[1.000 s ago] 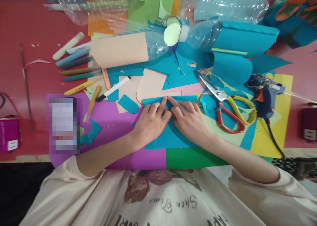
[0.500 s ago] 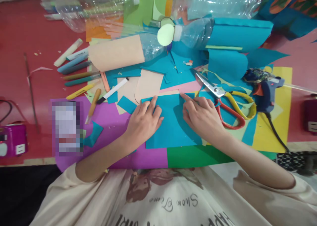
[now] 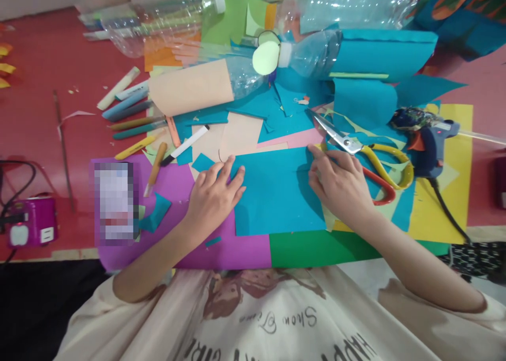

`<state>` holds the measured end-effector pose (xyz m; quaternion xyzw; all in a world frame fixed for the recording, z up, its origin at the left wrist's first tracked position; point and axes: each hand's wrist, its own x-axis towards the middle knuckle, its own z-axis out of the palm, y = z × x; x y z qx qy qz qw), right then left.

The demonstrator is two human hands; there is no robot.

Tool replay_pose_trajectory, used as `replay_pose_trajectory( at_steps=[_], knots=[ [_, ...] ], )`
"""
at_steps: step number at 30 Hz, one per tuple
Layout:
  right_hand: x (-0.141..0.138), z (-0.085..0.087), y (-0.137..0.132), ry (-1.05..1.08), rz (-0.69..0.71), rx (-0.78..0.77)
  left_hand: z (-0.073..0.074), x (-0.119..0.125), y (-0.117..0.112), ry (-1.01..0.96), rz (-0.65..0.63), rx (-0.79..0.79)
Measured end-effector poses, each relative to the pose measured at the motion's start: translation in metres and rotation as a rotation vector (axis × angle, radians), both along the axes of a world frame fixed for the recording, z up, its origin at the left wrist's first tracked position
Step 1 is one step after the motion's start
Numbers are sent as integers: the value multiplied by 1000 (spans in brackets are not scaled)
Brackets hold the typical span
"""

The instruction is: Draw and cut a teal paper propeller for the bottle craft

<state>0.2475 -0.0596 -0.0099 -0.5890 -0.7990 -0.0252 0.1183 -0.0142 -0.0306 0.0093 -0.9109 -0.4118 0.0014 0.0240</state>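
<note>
A flat sheet of blue paper [image 3: 279,195] lies in front of me, over the purple and green sheets. My left hand [image 3: 215,192] rests at its upper left corner with the fingers spread. At the upper right corner lies my right hand [image 3: 338,179], palm down, index finger stretched along the edge and the other fingers loosely bent. Neither hand grasps anything. Scissors [image 3: 348,145] with yellow and red handles lie just beyond my right hand, which hides part of the red handle. A small blue paper piece [image 3: 203,162] sits by my left fingertips.
A bottle wrapped in peach paper [image 3: 193,87] and one wrapped in blue paper [image 3: 383,55] lie at the back. To the right is a glue gun [image 3: 432,147] with its cord. Several markers [image 3: 130,105] and a blurred phone-like rectangle [image 3: 116,200] are on the left.
My hands have moved apart along the upper edge of the blue sheet, the left hand leftward and the right hand rightward. More of the sheet shows between them.
</note>
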Motion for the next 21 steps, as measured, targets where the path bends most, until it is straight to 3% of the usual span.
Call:
replay_pose_trajectory(
  at_steps=[8,16,21],
  knots=[
    [7,-1,3,-38,-19,0,1,-1,1,-7,41,-47],
    [14,-10,13,-6,142,213,6,1,6,-27,57,-80],
    [9,6,12,93,296,278,13,22,15,-78,25,-138]
  ],
)
